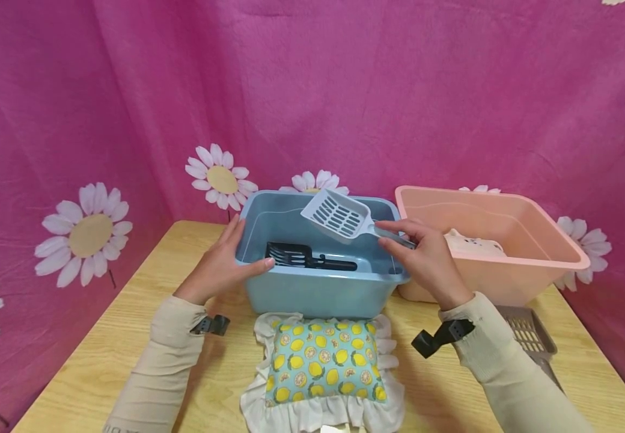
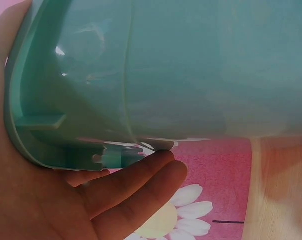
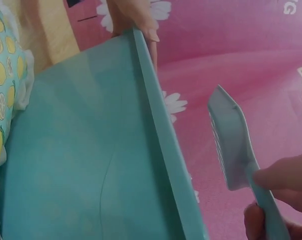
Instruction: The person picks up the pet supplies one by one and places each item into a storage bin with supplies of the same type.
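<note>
My right hand point(image 1: 426, 258) holds a light grey-blue slotted litter scoop point(image 1: 339, 215) by its handle, above the blue bin point(image 1: 318, 294). The scoop's head points left, and the right wrist view shows its tilted side. Inside the bin lies a black slotted scoop point(image 1: 291, 255), its handle toward the right. My left hand point(image 1: 217, 270) rests against the bin's near left corner, thumb over the front rim and fairly straight fingers along the left side. From the left wrist, those fingers point(image 2: 140, 185) touch the outer wall below the rim.
To the right stands a pink bin point(image 1: 485, 276) with a white patterned cloth item point(image 1: 472, 245) inside. A brown-grey slotted scoop point(image 1: 529, 331) lies on the wooden table point(image 1: 101, 349), partly behind my right forearm. In front of the blue bin is a ruffled lemon-print cushion point(image 1: 326, 361). A pink flowered curtain point(image 1: 312, 90) hangs behind.
</note>
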Motion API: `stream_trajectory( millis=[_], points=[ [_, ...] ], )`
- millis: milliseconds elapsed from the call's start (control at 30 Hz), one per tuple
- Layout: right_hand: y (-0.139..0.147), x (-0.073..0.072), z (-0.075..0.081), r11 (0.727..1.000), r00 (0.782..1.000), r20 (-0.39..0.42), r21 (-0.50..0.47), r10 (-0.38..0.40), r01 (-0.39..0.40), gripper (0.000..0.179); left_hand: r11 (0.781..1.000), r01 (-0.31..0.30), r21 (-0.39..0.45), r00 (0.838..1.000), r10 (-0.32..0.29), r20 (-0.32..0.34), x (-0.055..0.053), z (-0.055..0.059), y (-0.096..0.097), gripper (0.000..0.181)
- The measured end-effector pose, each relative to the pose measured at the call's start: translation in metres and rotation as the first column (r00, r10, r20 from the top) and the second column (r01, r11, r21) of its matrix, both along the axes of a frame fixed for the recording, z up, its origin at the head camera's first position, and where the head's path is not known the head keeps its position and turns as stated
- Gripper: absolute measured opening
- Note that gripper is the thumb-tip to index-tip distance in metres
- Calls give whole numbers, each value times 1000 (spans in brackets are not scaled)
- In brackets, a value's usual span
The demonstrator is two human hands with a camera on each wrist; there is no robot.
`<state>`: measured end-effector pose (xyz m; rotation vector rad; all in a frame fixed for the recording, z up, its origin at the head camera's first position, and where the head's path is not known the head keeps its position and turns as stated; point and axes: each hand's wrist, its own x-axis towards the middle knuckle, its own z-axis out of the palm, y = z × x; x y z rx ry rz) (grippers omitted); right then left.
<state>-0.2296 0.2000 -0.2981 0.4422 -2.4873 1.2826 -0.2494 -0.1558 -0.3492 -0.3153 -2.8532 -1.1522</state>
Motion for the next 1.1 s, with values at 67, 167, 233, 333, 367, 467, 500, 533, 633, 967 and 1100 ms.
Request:
stream_trajectory(
  millis=[67, 167, 233, 333, 367, 467, 500, 533, 633, 967, 1100],
  points=[
    [-3, -4, 0, 1000, 1000, 14, 5, 9, -9, 32, 1000, 1, -1, 1000, -1, -6, 0, 0, -1, 115],
    [-6, -9, -1, 999, 999, 39, 11, 30, -31, 34, 1000, 1, -2, 1000, -1, -9, -1, 0, -1, 114],
    [-9, -11, -2, 999, 998, 46, 15, 51, -51, 35, 1000, 1, -2, 1000, -1, -9, -1, 0, -1, 114],
    [-12, -15, -3, 995, 995, 34, 25, 91, -92, 35, 1000, 0, -3, 1000, 0, -3, -1, 0, -1, 115],
    [-14, -16, -3, 994, 994, 29, 26, 105, -106, 35, 1000, 0, -3, 1000, 0, -1, -1, 0, -1, 115],
    [-18, -20, -4, 989, 990, 5, 37, 144, -144, 34, 1000, 2, 2, 1000, -2, 2, -2, 1, 0, 115],
    [-19, -21, -4, 987, 988, -1, 40, 154, -154, 34, 1000, 3, 3, 1000, -3, 2, -2, 1, -1, 115],
    [-21, -22, -4, 986, 987, -4, 42, 162, -162, 34, 1000, 3, 4, 1000, -3, 4, -2, 1, -1, 115],
    [-24, -26, -6, 982, 984, -11, 61, 180, -179, 32, 1000, 2, 2, 1000, -2, 9, -2, 1, -1, 115],
    [-34, -30, -10, 972, 975, 38, 84, 219, -221, 32, 1000, 2, -9, 1000, -2, 6, -2, -1, 1, 115],
    [-36, -31, -11, 967, 974, 42, 117, 225, -228, 32, 1000, 3, -8, 1000, -3, 0, -1, -1, 0, 114]
  ],
)
